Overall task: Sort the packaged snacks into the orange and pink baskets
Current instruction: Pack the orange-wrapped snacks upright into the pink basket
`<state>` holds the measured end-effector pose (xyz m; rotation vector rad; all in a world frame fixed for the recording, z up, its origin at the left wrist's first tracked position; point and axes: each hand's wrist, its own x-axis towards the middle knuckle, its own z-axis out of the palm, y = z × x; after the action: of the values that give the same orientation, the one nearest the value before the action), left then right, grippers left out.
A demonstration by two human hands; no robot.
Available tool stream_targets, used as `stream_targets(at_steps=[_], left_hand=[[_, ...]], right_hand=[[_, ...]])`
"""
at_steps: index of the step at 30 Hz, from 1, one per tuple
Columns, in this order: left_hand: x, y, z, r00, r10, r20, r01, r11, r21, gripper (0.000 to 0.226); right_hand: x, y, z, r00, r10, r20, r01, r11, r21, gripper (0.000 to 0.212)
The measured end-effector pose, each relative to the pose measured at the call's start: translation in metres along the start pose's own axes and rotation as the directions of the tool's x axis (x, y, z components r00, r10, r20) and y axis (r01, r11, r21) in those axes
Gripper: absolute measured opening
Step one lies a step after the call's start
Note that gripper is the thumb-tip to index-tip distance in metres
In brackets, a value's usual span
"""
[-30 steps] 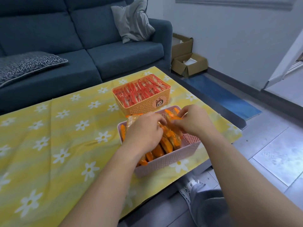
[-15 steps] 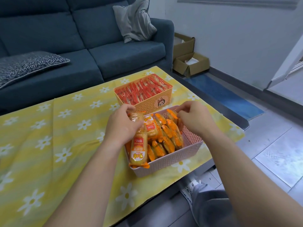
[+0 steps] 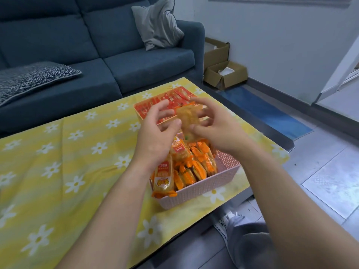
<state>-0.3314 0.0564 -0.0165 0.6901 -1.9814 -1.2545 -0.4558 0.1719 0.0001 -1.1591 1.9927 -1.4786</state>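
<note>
Both hands are up over the two baskets with one snack packet (image 3: 188, 118) between them, a pale see-through wrapper, blurred. The right hand (image 3: 219, 131) has hold of it: the thumb lies across the front near the lower edge and the fingers curl behind it. The left hand (image 3: 157, 133) sits just beside the packet's left edge with its fingers loosely spread and gripping nothing; its thumb tip is right at the wrapper, and with the blur I cannot tell whether it touches.

Under the hands stands the pink basket (image 3: 204, 188), near the front edge of the surface (image 3: 58, 152), which is covered by a yellow cloth printed with white daisies. It is packed with orange-wrapped snacks (image 3: 196, 167) standing on edge, and one longer packet (image 3: 164, 178) leans over its near left corner. Just behind it, partly hidden by the hands, is the orange basket (image 3: 137, 108), full of red packets (image 3: 174, 96).

Beyond the surface is a dark blue sofa (image 3: 97, 45) with a grey cushion (image 3: 157, 26) in its corner and a speckled cushion (image 3: 29, 78) on the seat. Open cardboard boxes (image 3: 225, 73) sit by the wall, with a blue mat (image 3: 262, 111) on the tiled floor nearby.
</note>
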Motion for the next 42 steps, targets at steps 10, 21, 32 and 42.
stream_targets(at_steps=[10,21,32,42], left_hand=[[0.001,-0.026,0.01,0.96,-0.243,0.137,0.052,0.638,0.769,0.071],[0.009,-0.015,0.007,1.0,-0.018,-0.011,0.021,0.94,0.341,0.044],[-0.007,0.002,0.016,0.969,-0.052,0.243,0.002,0.98,0.201,0.061],[-0.022,-0.001,-0.011,0.882,-0.421,0.212,0.08,0.577,0.812,0.06]], right_hand=[[0.0,0.048,-0.006,0.949,0.17,-0.266,-0.309,0.678,-0.667,0.031],[0.003,0.049,-0.004,0.961,0.237,-0.143,-0.26,0.593,-0.762,0.049],[-0.014,0.024,-0.033,0.983,0.178,-0.044,-0.183,0.95,-0.251,0.03],[-0.029,0.036,-0.057,0.932,0.255,-0.259,-0.332,0.887,-0.322,0.038]])
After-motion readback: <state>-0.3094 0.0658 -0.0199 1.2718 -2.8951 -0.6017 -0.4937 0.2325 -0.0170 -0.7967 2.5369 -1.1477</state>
